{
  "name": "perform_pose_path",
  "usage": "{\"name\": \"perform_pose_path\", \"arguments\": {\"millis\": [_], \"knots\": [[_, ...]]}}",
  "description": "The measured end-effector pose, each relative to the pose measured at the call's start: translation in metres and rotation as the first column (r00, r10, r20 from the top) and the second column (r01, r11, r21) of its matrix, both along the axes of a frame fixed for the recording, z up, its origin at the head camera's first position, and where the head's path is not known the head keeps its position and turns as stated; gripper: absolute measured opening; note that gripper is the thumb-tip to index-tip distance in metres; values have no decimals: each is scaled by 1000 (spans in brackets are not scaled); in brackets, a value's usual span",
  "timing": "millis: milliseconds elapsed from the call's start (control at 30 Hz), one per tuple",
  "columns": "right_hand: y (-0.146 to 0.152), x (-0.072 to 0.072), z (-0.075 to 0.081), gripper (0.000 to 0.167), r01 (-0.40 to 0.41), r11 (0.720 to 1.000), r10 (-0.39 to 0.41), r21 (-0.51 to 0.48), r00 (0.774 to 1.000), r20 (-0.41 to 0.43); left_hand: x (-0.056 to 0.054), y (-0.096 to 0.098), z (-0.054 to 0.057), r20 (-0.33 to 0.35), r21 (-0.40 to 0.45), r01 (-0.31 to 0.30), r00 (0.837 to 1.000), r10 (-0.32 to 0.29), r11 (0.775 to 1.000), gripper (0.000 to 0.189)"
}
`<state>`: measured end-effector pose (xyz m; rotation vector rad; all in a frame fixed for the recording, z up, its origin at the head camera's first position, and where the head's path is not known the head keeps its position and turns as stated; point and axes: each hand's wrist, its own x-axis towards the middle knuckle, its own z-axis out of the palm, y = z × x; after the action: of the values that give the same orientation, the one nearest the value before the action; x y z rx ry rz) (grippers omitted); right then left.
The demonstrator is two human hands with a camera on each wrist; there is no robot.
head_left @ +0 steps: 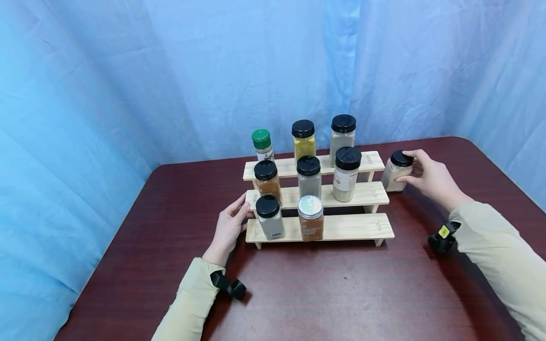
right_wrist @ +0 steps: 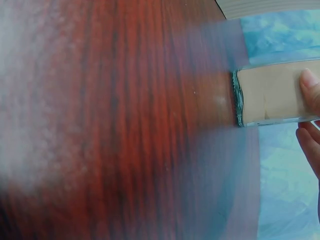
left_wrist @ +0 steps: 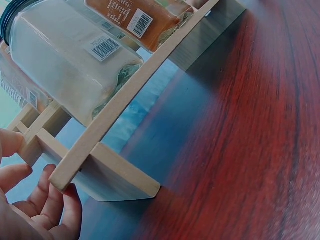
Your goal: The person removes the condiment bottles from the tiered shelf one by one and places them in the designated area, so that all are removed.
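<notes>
My right hand point(head_left: 436, 181) grips a spice jar point(head_left: 393, 178) with a black lid and pale beige powder, just right of a three-tier wooden spice rack point(head_left: 356, 228). In the right wrist view the thumb presses that jar's side, and its base is close to the table. My left hand point(head_left: 227, 229) holds the rack's left end. Its fingers curl at the end of the lowest shelf in the left wrist view. On that shelf stand a black-lidded jar of whitish powder point(head_left: 271, 224) and a silver-lidded jar of orange-brown powder point(head_left: 311, 227).
The middle shelf bears three black-lidded jars, one a labelled shaker point(head_left: 344, 182). Along the top shelf stand a green-capped bottle point(head_left: 262, 142), a yellow-powder jar point(head_left: 304, 144) and a grey jar point(head_left: 342, 142). Blue curtains point(head_left: 256, 71) hang behind the dark red wooden table point(head_left: 332, 293).
</notes>
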<state>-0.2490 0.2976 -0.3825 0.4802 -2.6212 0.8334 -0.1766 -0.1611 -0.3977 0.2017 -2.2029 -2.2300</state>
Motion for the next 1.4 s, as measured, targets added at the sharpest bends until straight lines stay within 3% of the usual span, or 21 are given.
{"name": "perform_pose_path", "arguments": {"millis": [333, 667, 833, 1033, 1200, 1400], "knots": [[-1, 1, 3, 65, 26, 999, -27, 20, 999, 41, 1, 0, 1, 6, -3, -2, 1000, 2, 1000, 44], [-1, 1, 15, 66, 25, 999, -27, 22, 994, 104, 0, -1, 0, 3, -3, 5, 1000, -5, 1000, 45], [2, 5, 22, 63, 56, 994, -43, -89, 989, 144, 0, -2, -1, 2, 10, 12, 1000, -12, 1000, 46], [5, 13, 27, 60, 171, 951, -127, -258, 976, 179, 1, -1, 1, 2, 16, 2, 1000, -2, 1000, 45], [3, 26, 27, 45, 171, 907, -118, -384, 980, 160, 0, 0, 1, -2, 20, 3, 1000, -3, 1000, 45], [-3, 46, 27, 39, 167, 863, -122, -477, 985, 124, 0, 0, 0, 1, -4, -2, 1000, 2, 1000, 45]]}}
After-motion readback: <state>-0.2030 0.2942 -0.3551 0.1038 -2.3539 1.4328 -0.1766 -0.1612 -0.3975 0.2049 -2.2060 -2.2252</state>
